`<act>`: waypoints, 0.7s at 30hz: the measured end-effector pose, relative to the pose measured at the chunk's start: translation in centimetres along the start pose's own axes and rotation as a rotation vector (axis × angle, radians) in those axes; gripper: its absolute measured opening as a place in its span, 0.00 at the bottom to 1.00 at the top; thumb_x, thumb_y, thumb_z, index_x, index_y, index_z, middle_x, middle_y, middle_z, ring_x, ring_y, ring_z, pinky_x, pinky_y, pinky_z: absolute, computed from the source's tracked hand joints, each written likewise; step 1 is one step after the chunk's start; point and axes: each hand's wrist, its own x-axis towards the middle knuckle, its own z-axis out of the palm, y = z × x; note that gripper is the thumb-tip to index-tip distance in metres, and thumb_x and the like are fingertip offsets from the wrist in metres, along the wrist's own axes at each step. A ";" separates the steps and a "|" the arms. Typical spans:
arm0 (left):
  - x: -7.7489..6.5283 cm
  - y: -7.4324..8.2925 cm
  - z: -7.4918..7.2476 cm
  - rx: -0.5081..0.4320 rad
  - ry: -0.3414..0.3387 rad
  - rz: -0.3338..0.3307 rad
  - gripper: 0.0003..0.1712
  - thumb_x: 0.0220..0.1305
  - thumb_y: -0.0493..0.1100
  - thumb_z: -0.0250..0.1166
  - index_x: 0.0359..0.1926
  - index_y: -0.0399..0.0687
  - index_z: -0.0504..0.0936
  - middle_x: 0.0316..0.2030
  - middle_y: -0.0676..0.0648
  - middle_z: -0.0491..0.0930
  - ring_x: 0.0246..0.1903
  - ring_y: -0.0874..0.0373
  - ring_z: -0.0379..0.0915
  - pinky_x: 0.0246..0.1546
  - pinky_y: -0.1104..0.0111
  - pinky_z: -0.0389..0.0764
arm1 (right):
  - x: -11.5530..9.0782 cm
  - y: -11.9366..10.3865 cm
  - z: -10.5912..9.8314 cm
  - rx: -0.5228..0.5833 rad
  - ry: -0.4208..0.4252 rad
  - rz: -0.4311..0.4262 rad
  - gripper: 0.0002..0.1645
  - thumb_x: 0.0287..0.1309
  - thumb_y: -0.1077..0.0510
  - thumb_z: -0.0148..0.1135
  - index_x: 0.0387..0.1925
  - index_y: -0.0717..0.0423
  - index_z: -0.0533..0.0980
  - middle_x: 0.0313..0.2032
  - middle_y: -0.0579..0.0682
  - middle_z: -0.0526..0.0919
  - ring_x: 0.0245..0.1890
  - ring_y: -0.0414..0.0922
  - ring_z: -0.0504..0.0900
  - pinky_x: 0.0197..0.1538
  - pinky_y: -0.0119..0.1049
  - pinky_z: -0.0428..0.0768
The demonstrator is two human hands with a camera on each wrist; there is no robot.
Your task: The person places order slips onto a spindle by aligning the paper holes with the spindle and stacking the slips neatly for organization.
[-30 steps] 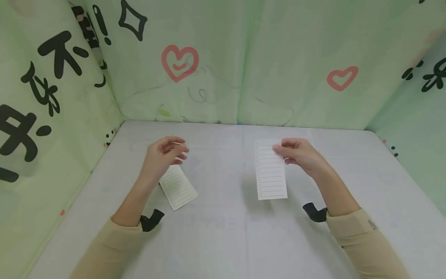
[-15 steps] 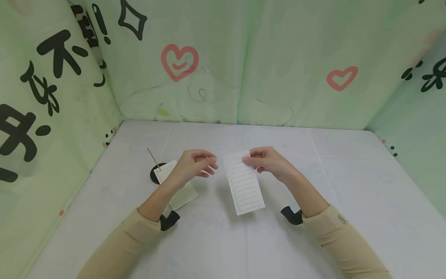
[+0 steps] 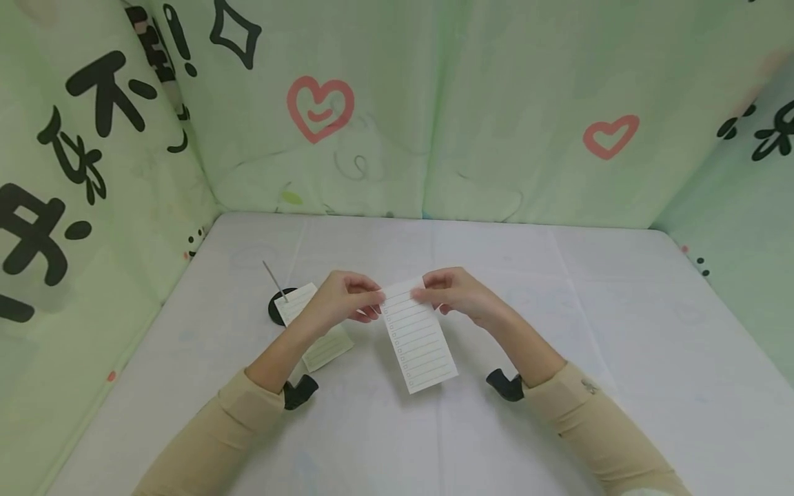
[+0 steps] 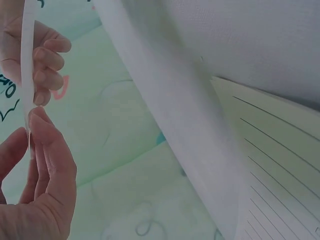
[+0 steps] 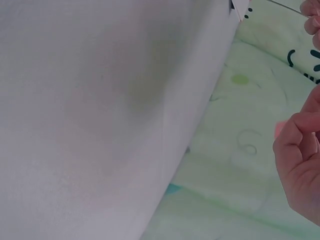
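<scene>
A white lined slip of paper (image 3: 419, 341) with small checkboxes down one side hangs tilted above the table, between my two hands. My left hand (image 3: 349, 297) pinches its upper left edge between thumb and fingers; the left wrist view shows the paper edge-on at those fingertips. On the opposite edge, my right hand (image 3: 455, 293) holds the slip with the thumb on its front. A second lined paper (image 3: 329, 349) lies on the table behind my left wrist, which hides its middle.
Beyond the left forearm, a black round object (image 3: 277, 307) with a thin upright stick (image 3: 273, 277) sits by the lying paper. A white cloth covers the table (image 3: 527, 427). Green printed curtains (image 3: 509, 110) stand behind and at both sides.
My right hand has brought the slip leftward and tilted it. My left hand has moved right and now grips the slip's left edge. The black object and stick have come into sight.
</scene>
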 end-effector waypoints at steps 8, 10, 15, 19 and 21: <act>-0.3 -0.1 -0.8 0.027 0.061 -0.036 0.11 0.58 0.38 0.62 0.40 0.34 0.79 0.24 0.45 0.80 0.23 0.58 0.78 0.30 0.68 0.80 | 0.0 0.0 0.6 0.041 -0.031 -0.009 0.14 0.55 0.58 0.61 0.41 0.64 0.76 0.26 0.45 0.81 0.27 0.42 0.75 0.29 0.31 0.69; -0.5 0.0 -1.2 0.028 0.080 -0.041 0.12 0.59 0.39 0.62 0.40 0.34 0.79 0.24 0.46 0.80 0.24 0.58 0.78 0.30 0.68 0.80 | 0.0 0.0 0.8 0.049 -0.044 -0.006 0.14 0.55 0.59 0.61 0.41 0.64 0.75 0.27 0.46 0.82 0.26 0.43 0.76 0.29 0.31 0.70; -1.2 0.4 -3.0 0.018 0.126 -0.014 0.13 0.59 0.39 0.62 0.41 0.32 0.78 0.25 0.46 0.81 0.24 0.59 0.78 0.30 0.70 0.79 | -0.2 0.2 1.2 0.045 -0.084 0.010 0.14 0.54 0.58 0.61 0.41 0.63 0.76 0.27 0.46 0.82 0.26 0.44 0.77 0.31 0.33 0.71; -1.7 0.6 -4.9 0.032 0.179 0.001 0.15 0.60 0.42 0.62 0.42 0.33 0.78 0.27 0.46 0.81 0.26 0.58 0.78 0.31 0.69 0.80 | -0.2 0.1 1.7 0.040 -0.120 -0.004 0.15 0.54 0.58 0.62 0.41 0.63 0.77 0.29 0.47 0.83 0.26 0.44 0.78 0.32 0.34 0.72; -2.1 0.7 -5.8 0.043 0.205 0.003 0.16 0.60 0.43 0.62 0.43 0.33 0.78 0.27 0.46 0.81 0.26 0.58 0.78 0.31 0.69 0.80 | -0.2 -0.1 2.0 0.042 -0.137 -0.015 0.15 0.54 0.58 0.62 0.41 0.64 0.77 0.29 0.48 0.83 0.26 0.44 0.79 0.32 0.34 0.73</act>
